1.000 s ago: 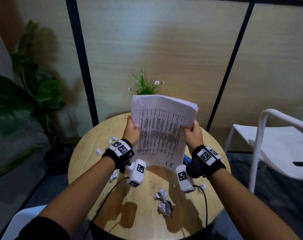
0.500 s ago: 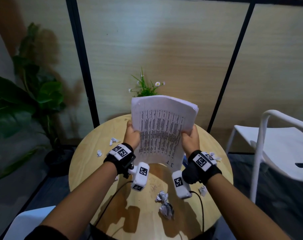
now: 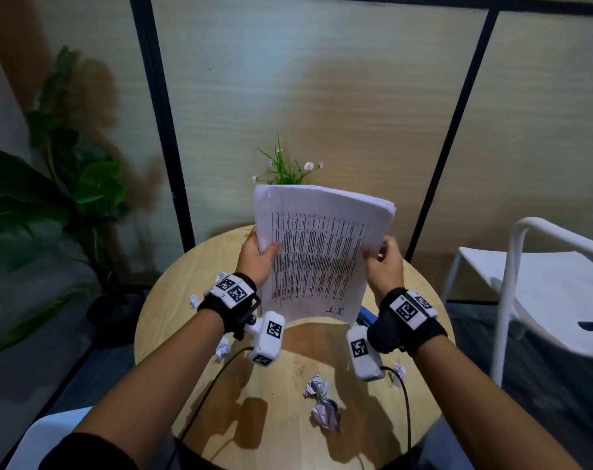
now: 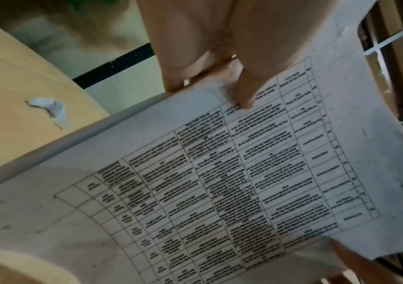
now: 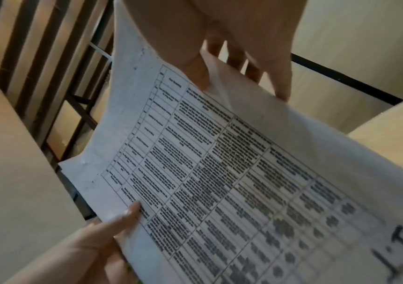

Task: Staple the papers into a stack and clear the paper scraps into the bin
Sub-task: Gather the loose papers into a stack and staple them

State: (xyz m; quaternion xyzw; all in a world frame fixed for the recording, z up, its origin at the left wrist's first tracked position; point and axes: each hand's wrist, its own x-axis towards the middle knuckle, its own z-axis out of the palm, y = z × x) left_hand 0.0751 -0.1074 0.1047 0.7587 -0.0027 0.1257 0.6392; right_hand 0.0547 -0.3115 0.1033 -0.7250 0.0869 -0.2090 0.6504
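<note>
Mostly hidden behind the papers [image 3: 317,252], left hand [image 3: 256,261] and right hand [image 3: 383,266] pinch their edges.

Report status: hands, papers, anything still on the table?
Left hand and right hand grip the paper stack upright above the table. No stapler visible. Crumpled scraps litter the tabletop.

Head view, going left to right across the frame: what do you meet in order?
Leafy plant → scrap at the table's left edge → left hand → papers → right hand → white chair.
</note>
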